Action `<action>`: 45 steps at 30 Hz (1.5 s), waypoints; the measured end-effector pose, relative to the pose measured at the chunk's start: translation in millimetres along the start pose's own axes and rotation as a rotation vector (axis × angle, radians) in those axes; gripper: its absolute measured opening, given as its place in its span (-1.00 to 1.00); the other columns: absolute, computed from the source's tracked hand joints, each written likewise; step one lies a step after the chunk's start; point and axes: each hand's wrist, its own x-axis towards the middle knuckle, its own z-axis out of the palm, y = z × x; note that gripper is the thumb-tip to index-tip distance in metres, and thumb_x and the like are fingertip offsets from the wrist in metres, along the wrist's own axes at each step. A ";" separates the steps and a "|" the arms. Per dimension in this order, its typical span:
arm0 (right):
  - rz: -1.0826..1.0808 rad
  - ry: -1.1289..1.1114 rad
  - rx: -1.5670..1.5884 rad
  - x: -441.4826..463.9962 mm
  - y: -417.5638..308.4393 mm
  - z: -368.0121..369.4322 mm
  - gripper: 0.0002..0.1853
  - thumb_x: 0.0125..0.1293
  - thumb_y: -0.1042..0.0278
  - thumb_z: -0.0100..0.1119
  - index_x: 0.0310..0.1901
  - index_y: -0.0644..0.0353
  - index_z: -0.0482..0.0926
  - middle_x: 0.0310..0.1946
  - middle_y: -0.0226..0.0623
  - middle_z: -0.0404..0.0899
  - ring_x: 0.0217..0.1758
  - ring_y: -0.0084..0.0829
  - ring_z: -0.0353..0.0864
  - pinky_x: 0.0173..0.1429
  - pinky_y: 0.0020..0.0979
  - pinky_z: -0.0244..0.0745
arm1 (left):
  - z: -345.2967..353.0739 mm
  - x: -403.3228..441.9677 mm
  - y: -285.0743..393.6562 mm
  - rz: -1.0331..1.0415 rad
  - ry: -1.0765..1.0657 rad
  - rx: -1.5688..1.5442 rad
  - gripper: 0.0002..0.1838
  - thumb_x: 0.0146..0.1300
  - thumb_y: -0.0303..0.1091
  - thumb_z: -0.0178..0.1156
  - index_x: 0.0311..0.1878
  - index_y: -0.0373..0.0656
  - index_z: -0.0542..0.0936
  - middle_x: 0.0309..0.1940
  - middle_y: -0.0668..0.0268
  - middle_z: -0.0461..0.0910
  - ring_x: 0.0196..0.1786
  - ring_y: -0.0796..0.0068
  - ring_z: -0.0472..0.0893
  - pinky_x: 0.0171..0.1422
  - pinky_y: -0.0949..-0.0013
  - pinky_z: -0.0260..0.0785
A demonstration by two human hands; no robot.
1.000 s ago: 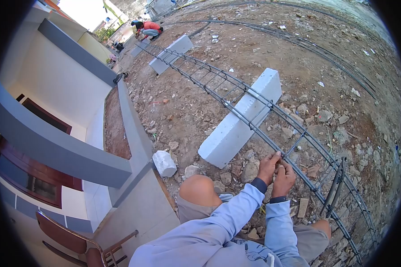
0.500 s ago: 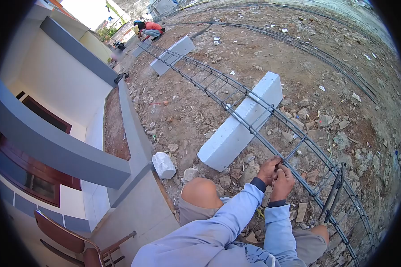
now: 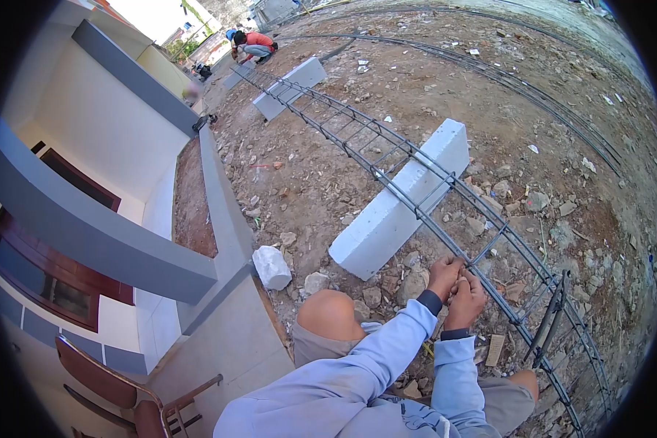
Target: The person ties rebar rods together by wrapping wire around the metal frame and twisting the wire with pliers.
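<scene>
A long cage of steel reinforcing bars [image 3: 432,221] with ties across it runs diagonally past my knees. Close together at a crossing on its near bar are both my hands. My left hand [image 3: 444,279] is closed, its fingertips pinched against the bar. Just beside it my right hand [image 3: 466,301] is closed too, thumb and fingers together. Whatever lies between the fingers is too small to make out. A dark long-handled tool like pincers [image 3: 550,321] hangs across the cage to the right of my hands.
White blocks [image 3: 405,201] [image 3: 290,89] prop the cage off rubble-strewn soil. A white lump [image 3: 271,268] lies near my knee. Loose long bars [image 3: 482,66] stretch behind. A person in red [image 3: 257,45] crouches at the far end. A chair [image 3: 98,372] stands on the porch at left.
The view has shifted slightly, so the blocks and cage sit a little further right. Both hands stay at the same crossing, with only slight finger movement.
</scene>
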 end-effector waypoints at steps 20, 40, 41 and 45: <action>-0.280 0.013 -0.358 4.9 8.6 -11.4 -0.73 0.22 0.44 0.00 -0.12 0.33 0.61 -0.26 -0.10 0.66 -0.22 -0.32 0.65 -0.07 -0.35 0.48 | 7.2 -1.6 6.4 0.041 -0.033 0.001 -0.83 0.21 -0.27 0.23 -0.36 -0.17 0.60 -0.53 0.46 0.47 -0.46 0.68 0.41 -0.38 0.56 0.24; -0.258 0.023 -0.327 19.9 33.3 -14.4 -0.76 0.15 0.52 -0.02 -0.18 0.34 0.60 -0.30 -0.14 0.65 -0.20 -0.30 0.64 -0.05 -0.33 0.48 | 1.1 13.2 6.7 -0.155 -0.205 -0.299 -0.87 0.18 -0.26 0.25 -0.41 -0.03 0.52 -0.53 0.47 0.42 -0.50 0.62 0.38 -0.43 0.49 0.24; -0.271 0.026 -0.331 20.3 34.0 -14.1 -0.76 0.18 0.53 -0.02 -0.17 0.36 0.59 -0.32 -0.17 0.64 -0.24 -0.38 0.62 -0.11 -0.39 0.47 | -2.1 13.4 8.1 -0.166 -0.240 -0.267 -0.87 0.18 -0.27 0.25 -0.41 -0.03 0.52 -0.53 0.48 0.42 -0.50 0.62 0.38 -0.43 0.49 0.23; -0.153 0.020 -0.161 16.1 25.3 -9.3 -0.79 0.23 0.52 -0.01 -0.17 0.40 0.57 -0.45 -0.29 0.58 -0.47 -0.61 0.50 -0.40 -0.56 0.37 | -10.9 13.9 7.2 -0.123 -0.322 -0.183 -0.87 0.19 -0.28 0.26 -0.28 -0.06 0.54 -0.46 0.49 0.46 -0.46 0.65 0.40 -0.39 0.52 0.24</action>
